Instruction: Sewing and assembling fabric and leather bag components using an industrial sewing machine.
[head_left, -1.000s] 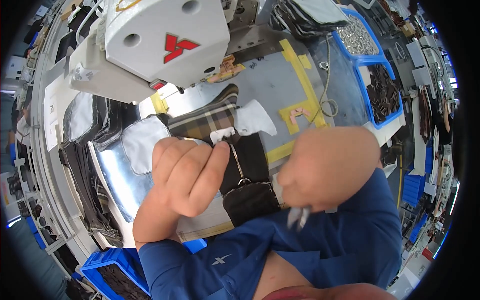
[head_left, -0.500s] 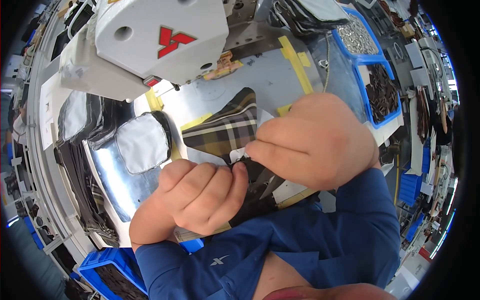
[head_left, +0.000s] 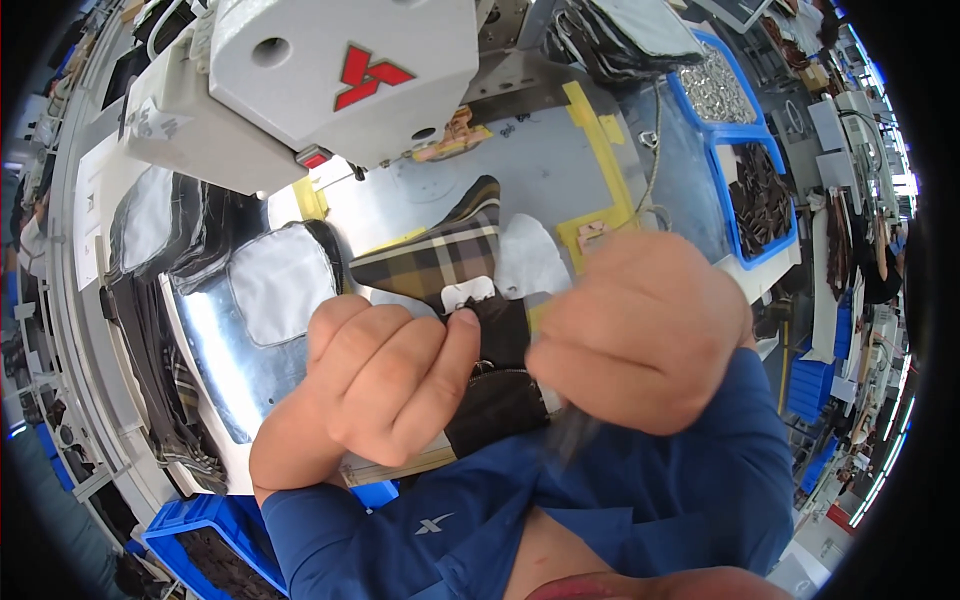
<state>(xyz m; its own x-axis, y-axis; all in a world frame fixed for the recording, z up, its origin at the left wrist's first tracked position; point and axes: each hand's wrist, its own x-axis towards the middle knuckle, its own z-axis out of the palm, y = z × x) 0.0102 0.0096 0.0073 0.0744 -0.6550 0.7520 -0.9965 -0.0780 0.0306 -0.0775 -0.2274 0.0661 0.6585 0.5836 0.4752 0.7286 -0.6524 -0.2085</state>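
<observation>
My left hand point(head_left: 395, 375) is closed, its thumb and forefinger pinching the edge of a dark brown fabric piece point(head_left: 500, 335). That edge meets a plaid fabric panel point(head_left: 430, 255) with a small white patch point(head_left: 467, 292) by my thumb tip. A zipper point(head_left: 495, 372) runs across the brown piece nearer to me. My right hand point(head_left: 640, 335) is closed, just right of the fabric. From its underside sticks a blurred grey, slender object point(head_left: 572, 435) whose kind I cannot make out. A white rounded piece point(head_left: 530, 258) lies beside the panel.
A white sewing machine head point(head_left: 340, 80) overhangs the metal work plate point(head_left: 540, 150). Dark pouches with white lining point(head_left: 285, 285) lie left. Blue bins of metal fittings point(head_left: 715, 90) and brown strips point(head_left: 765, 200) stand right; another blue bin point(head_left: 215, 550) sits low left.
My right hand has drawn away from the fabric edge, toward me and rightward, uncovering the white piece and zipper. My left hand keeps its pinch, having shifted slightly left.
</observation>
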